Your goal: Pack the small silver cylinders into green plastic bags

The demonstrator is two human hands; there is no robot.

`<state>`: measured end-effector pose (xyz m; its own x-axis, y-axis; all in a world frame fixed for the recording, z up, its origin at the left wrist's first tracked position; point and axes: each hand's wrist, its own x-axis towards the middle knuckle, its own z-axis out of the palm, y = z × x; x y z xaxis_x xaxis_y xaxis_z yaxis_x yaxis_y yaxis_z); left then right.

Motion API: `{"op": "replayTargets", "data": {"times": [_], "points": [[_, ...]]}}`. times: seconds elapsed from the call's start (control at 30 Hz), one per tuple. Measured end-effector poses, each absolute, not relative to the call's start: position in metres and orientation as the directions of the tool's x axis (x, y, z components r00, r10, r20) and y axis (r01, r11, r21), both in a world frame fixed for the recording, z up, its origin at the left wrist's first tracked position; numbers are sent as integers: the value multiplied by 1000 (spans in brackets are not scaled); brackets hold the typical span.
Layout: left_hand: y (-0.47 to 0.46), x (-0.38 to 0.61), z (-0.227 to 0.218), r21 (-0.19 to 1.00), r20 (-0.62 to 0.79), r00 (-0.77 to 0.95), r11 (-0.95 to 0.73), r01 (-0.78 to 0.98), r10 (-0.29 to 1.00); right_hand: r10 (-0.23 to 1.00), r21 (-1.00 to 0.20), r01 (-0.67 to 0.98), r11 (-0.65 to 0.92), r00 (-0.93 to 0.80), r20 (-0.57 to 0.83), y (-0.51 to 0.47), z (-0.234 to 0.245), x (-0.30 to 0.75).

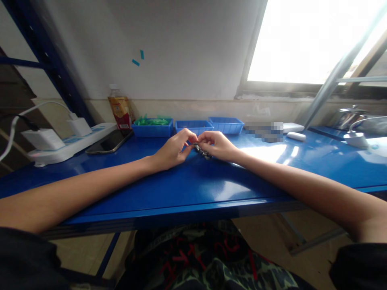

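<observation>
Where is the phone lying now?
In the head view, the phone lies on the table, left side, between the power strip and the tray of green parts.

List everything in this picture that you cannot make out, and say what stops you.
Head view:
- Dark pieces: too small, half covered by the left hand and right hand pinching them.
- Middle tray: contents hidden by its front wall.
- Patch on the table: blurred out.
- Outside the window: washed out by glare.
- Bottle label: too small to read.
</observation>
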<state>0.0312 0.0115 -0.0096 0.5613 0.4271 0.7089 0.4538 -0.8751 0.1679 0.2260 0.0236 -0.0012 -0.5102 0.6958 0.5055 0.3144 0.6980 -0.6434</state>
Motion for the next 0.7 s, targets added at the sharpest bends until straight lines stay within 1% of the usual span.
{"op": "replayTargets", "data": {"times": [0.3, 0.5, 0.6, 0.7], "points": [[14, 30, -12, 159, 708, 561, -870, 467, 430, 701, -613, 357, 704, -484, 523, 24, -2, 224], [11, 33, -8, 187, 709, 495, -810, 556, 503, 714, -608, 377, 698, -433, 551, 29, -5, 222], [9, 34, -6, 211, 697, 477, -788, 578, 536, 698, -571, 402, 716, -430, 573, 32, -6, 222], [8, 34, -5, 231, 685, 473, -781, 581, 554, 667, -507, 437, 743, -421, 614, 31, -8, 224]]}}
